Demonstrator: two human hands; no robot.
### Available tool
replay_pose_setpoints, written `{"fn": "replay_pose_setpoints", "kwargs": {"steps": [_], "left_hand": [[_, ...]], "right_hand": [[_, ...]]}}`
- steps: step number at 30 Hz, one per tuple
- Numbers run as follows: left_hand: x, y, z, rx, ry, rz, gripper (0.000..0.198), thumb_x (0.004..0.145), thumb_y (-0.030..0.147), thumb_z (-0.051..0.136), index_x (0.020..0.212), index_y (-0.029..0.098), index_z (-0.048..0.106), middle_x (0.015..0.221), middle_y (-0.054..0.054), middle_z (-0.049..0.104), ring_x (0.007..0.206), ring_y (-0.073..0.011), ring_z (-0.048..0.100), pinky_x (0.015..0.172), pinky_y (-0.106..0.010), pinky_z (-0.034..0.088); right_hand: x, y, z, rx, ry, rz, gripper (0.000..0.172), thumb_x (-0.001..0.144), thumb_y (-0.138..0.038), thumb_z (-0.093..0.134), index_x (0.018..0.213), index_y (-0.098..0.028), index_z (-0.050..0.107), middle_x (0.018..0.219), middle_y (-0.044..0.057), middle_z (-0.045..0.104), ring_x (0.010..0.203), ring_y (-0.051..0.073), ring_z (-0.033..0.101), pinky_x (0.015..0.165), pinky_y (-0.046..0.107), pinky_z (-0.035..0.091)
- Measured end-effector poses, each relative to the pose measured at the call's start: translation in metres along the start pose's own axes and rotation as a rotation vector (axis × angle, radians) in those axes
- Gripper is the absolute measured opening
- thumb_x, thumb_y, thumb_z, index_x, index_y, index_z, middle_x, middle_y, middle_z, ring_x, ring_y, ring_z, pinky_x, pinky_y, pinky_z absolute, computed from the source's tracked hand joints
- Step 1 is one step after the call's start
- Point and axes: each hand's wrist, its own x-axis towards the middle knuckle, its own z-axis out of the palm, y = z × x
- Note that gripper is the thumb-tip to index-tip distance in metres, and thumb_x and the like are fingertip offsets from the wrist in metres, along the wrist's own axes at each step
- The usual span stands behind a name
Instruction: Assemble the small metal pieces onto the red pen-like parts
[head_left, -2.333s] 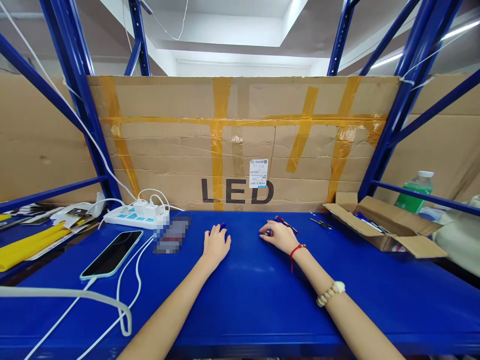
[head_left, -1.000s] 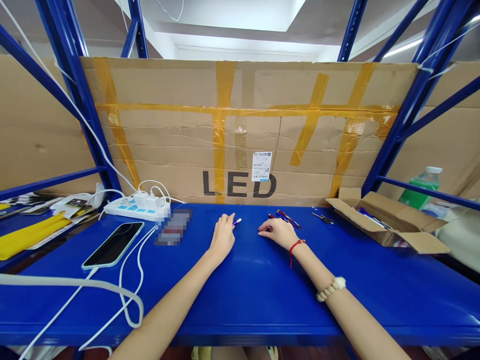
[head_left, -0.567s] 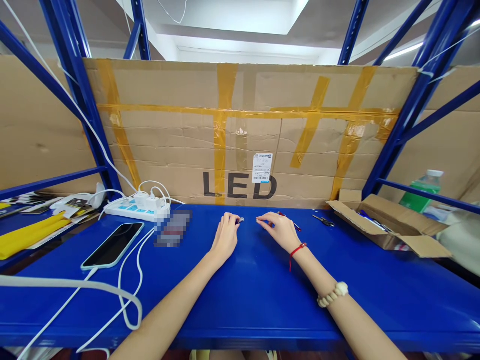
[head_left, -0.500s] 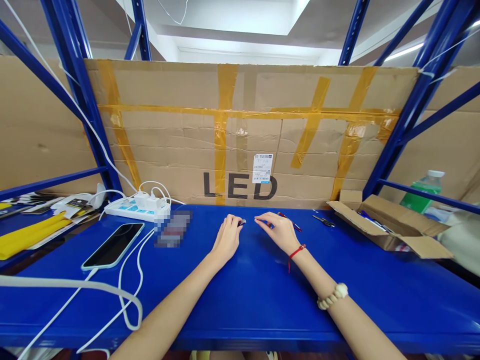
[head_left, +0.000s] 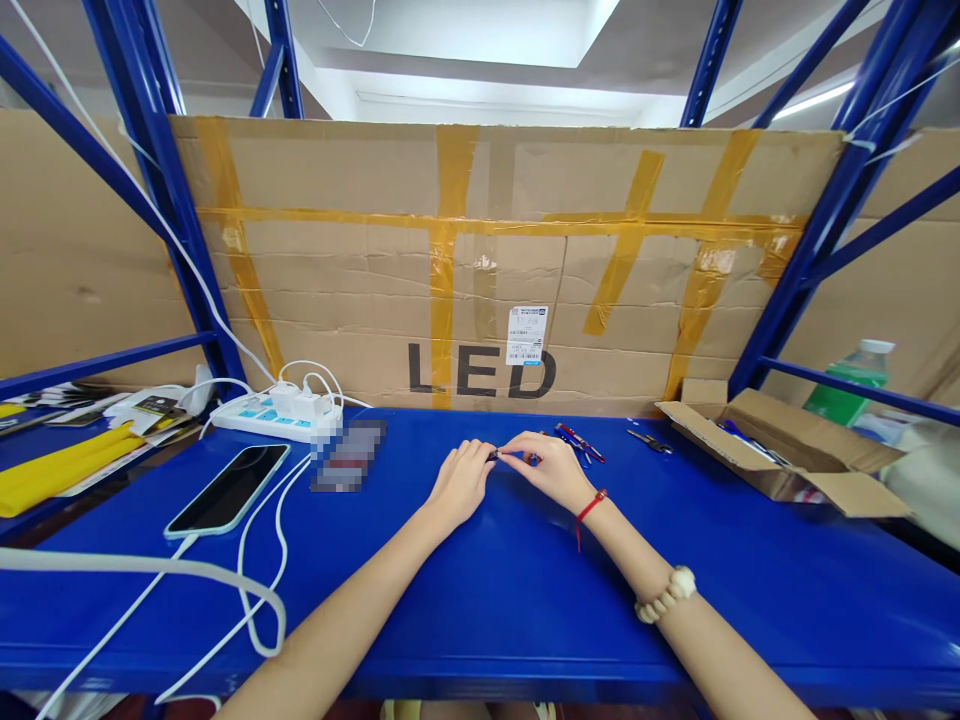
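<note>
My left hand (head_left: 463,478) is closed, knuckles up, around a small dark object (head_left: 493,455) whose end shows past the fingers; its kind is too small to make out. My right hand (head_left: 549,465) pinches at that same end with thumb and forefinger, so the two hands almost meet above the blue tabletop (head_left: 480,590). Whatever lies between the right fingertips is mostly hidden. Just behind the right hand lie slim red and dark pen-like pieces (head_left: 580,442), partly covered by it. Farther right rests a small bunch of keys (head_left: 649,441).
A phone (head_left: 228,490) charges on the left beside loose white cables (head_left: 279,530) and a power strip (head_left: 274,415). An open cardboard box (head_left: 780,450) with pens stands at right. The large cardboard panel (head_left: 360,290) closes off the back between blue posts.
My right hand has moved left and its fingertips now meet the end of the small dark object. The left hand has turned slightly and shifted a little right.
</note>
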Motion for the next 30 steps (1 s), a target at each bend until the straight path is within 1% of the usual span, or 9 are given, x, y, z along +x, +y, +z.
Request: {"fn": "replay_pose_setpoints", "kwargs": {"steps": [9,14,20,30], "left_hand": [[-0.0003,0.0011,0.0007,0.01,-0.017,-0.006,0.018,0.092,0.022,0.034,0.1,0.016,0.049,0.101,-0.003,0.056,0.092,-0.0192,0.046,0.077,-0.033,0.037],[-0.0005,0.0,0.0014,0.011,-0.001,0.018,0.021,0.092,0.022,0.033,0.103,0.016,0.05,0.103,-0.003,0.056,0.094,-0.0191,0.046,0.079,-0.033,0.037],[-0.0011,-0.0003,0.0013,-0.005,-0.028,0.049,0.022,0.093,0.021,0.033,0.104,0.017,0.051,0.103,-0.002,0.056,0.092,-0.0184,0.047,0.079,-0.033,0.036],[-0.001,0.0016,-0.0003,-0.001,-0.064,0.047,0.024,0.093,0.025,0.033,0.105,0.017,0.051,0.103,-0.002,0.057,0.093,-0.018,0.047,0.079,-0.033,0.036]], "right_hand": [[0.0008,0.0005,-0.0005,-0.003,-0.039,0.014,0.02,0.083,-0.033,0.05,0.085,-0.02,0.066,0.085,0.001,0.063,0.063,0.007,0.053,0.06,0.018,0.041],[0.0001,-0.002,-0.0017,-0.052,-0.098,0.034,0.018,0.083,-0.032,0.051,0.085,-0.021,0.065,0.086,0.0,0.061,0.061,0.006,0.051,0.057,0.018,0.039],[-0.0013,-0.0017,0.0009,-0.07,-0.142,0.052,0.02,0.083,-0.034,0.05,0.084,-0.021,0.065,0.091,0.0,0.06,0.058,0.005,0.05,0.053,0.018,0.037],[-0.0004,0.0013,0.0005,-0.058,-0.141,0.056,0.016,0.082,-0.03,0.052,0.079,-0.019,0.063,0.089,0.001,0.06,0.063,0.006,0.051,0.058,0.019,0.039]]}}
